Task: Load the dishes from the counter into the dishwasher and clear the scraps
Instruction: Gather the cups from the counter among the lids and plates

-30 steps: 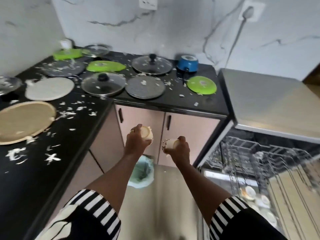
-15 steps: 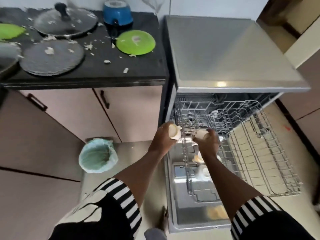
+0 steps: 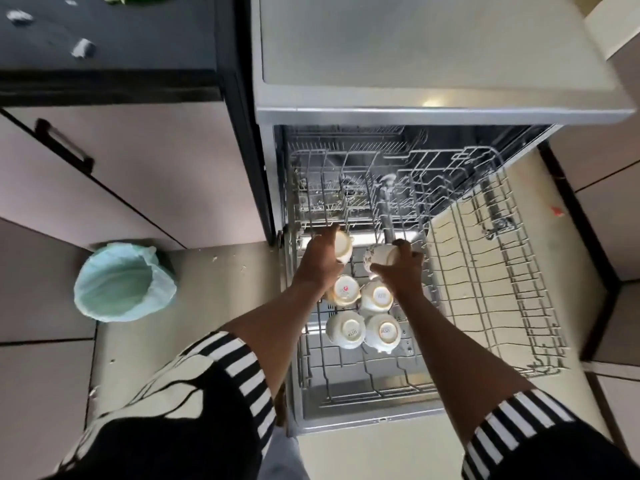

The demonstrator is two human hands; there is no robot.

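Cups [image 3: 346,330] upturned in dishwasher rack [image 3: 485,289]: four. Left hand [image 3: 320,263] grips fifth cup [image 3: 343,251]; right hand [image 3: 403,273] grips patterned sixth cup [image 3: 379,257], both over rack. Scraps [image 3: 82,48] on worktop [image 3: 145,36]: uncleared.

Both bare forearms reached from the lower edge of the frame up toward its centre, with striped sleeves [image 3: 242,368] ending near the elbows. The left hand [image 3: 320,263] curled around a white cup [image 3: 343,250], its back to the camera. Just to its right, the right hand [image 3: 403,271] gripped a patterned cup [image 3: 379,256] tipped sideways.
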